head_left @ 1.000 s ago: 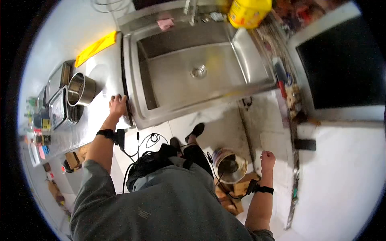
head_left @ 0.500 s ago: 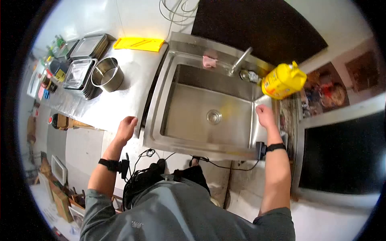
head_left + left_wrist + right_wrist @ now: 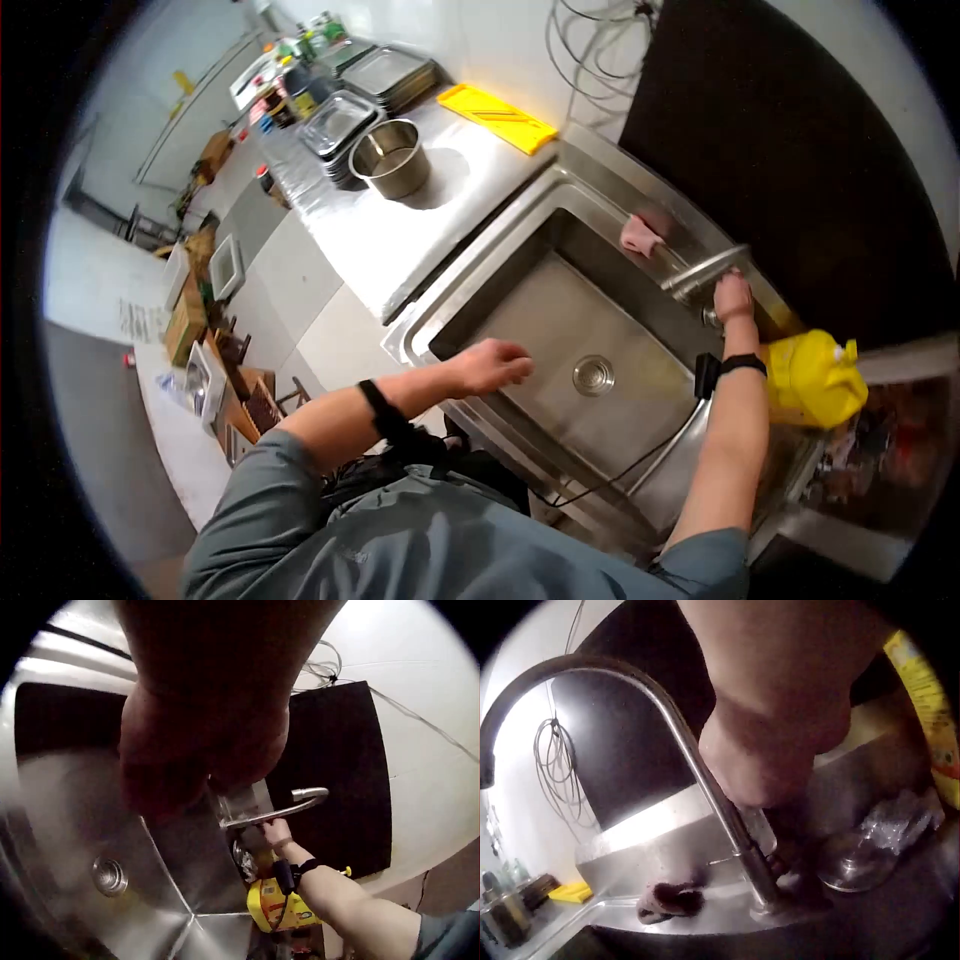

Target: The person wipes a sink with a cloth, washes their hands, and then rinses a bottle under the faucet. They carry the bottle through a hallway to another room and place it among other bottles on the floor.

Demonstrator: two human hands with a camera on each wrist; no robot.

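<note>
My left hand (image 3: 490, 366) hangs over the steel sink (image 3: 560, 330), fingers loosely bent and holding nothing. In the left wrist view this hand (image 3: 202, 750) is dark, with the drain (image 3: 110, 876) below it. At the sink's back edge my right hand (image 3: 734, 297) is beside the faucet (image 3: 705, 268). The right wrist view has the hand (image 3: 769, 761) just behind the curved faucet pipe (image 3: 697, 761); its fingertips are hidden, so a grip cannot be made out. A pink cloth (image 3: 640, 235) lies by the faucet base, and a round metal lid (image 3: 855, 862) with crumpled plastic is to the right.
A yellow jug (image 3: 815, 380) stands at the sink's right corner. On the steel counter (image 3: 360, 250) are a metal pot (image 3: 390, 165), stacked trays (image 3: 340, 125), bottles and a yellow slicer (image 3: 497, 117). A dark board (image 3: 780, 170) stands behind the sink, beside looped cables.
My right hand has moved from low on the right, across the sink's right side, to the faucet. My left hand has left the counter edge and come over the sink. The head view has turned.
</note>
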